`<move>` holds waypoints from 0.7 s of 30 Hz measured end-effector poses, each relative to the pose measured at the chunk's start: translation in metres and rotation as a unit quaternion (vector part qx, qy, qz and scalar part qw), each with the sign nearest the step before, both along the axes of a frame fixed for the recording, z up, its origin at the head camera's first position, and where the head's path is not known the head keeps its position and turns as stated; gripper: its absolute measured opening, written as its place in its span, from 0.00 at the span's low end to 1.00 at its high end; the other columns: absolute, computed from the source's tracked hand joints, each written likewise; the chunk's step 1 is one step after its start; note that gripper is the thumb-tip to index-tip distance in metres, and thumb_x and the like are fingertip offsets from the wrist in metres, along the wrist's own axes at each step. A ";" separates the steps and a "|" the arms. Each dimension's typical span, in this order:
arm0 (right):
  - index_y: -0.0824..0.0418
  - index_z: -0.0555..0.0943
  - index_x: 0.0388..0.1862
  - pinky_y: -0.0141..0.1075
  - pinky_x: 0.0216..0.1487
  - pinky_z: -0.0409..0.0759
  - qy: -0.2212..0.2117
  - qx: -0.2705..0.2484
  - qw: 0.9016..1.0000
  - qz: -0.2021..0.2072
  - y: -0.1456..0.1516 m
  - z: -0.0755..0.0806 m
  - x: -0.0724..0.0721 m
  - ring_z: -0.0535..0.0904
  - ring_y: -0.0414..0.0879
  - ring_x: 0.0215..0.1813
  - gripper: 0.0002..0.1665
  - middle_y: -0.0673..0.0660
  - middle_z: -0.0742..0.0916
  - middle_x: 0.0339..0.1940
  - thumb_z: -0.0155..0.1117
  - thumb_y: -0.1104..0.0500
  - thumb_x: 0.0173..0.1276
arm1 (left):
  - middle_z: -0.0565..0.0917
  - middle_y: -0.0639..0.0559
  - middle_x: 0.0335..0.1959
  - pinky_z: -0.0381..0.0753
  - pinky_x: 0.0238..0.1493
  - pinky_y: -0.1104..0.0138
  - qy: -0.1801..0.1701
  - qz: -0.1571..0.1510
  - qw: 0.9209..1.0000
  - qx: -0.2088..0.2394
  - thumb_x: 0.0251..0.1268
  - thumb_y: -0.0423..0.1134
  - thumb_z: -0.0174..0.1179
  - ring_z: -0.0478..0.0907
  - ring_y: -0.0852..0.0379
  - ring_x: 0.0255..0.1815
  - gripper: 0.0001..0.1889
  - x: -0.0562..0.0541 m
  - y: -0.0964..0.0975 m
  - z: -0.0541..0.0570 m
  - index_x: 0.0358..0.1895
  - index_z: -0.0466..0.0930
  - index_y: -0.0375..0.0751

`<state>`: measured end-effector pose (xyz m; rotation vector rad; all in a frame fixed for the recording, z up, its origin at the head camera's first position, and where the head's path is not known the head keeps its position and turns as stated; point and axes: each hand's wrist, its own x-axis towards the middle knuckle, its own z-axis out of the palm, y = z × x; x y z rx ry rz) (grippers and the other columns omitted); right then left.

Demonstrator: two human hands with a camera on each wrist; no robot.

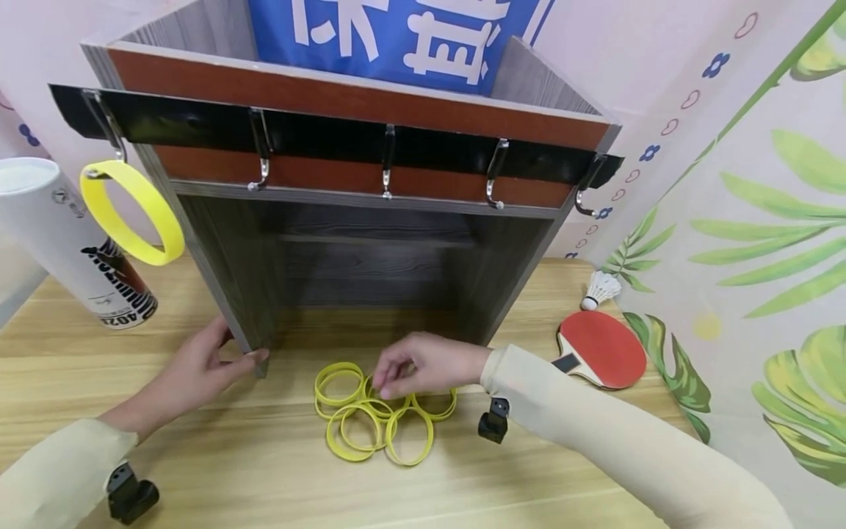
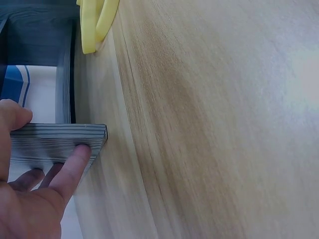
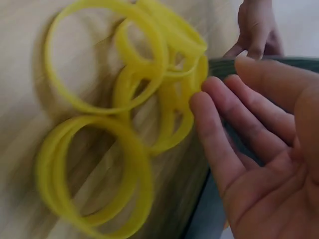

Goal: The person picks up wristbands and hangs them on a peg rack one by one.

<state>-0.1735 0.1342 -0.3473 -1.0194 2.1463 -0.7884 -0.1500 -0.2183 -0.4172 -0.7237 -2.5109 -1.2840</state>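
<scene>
My left hand grips the lower front corner of a grey wooden rack's side panel, thumb on one face and fingers on the other. Below the rack's front lies an overlapping pile of yellow wristbands. Over the back of that pile is my right hand, palm showing in the right wrist view, its fingers loosely bent with nothing between them. Its fingertips come right at the edge of the nearest bands. Another yellow wristband hangs from the leftmost hook on the rack.
A black strip with several metal hooks runs across the rack's front. To the left stands a white tube. On the right lie a red table tennis paddle and a shuttlecock, beside a leaf-patterned wall covering.
</scene>
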 end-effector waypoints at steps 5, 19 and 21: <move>0.63 0.87 0.53 0.27 0.57 0.82 -0.014 0.030 0.999 0.024 0.015 -0.010 -0.002 0.84 0.31 0.48 0.12 0.55 0.93 0.48 0.69 0.60 0.75 | 0.81 0.24 0.62 0.68 0.53 0.91 -0.003 0.006 1.000 -0.004 0.60 0.21 0.69 0.66 0.90 0.59 0.35 0.000 0.000 0.000 0.72 0.68 0.31; 0.65 0.87 0.52 0.25 0.53 0.81 -0.051 0.045 0.998 0.020 0.021 -0.021 0.001 0.81 0.29 0.44 0.12 0.57 0.91 0.47 0.70 0.66 0.71 | 0.78 0.23 0.64 0.72 0.49 0.89 -0.019 -0.006 1.000 0.001 0.62 0.21 0.68 0.66 0.90 0.59 0.37 -0.001 -0.003 0.000 0.74 0.66 0.33; 0.65 0.87 0.52 0.24 0.53 0.81 -0.046 0.044 0.998 0.025 0.020 -0.022 0.001 0.81 0.28 0.44 0.12 0.57 0.92 0.47 0.70 0.66 0.71 | 0.78 0.23 0.65 0.72 0.49 0.89 -0.018 -0.010 1.000 0.004 0.62 0.21 0.68 0.66 0.90 0.59 0.37 0.000 -0.004 -0.001 0.75 0.65 0.33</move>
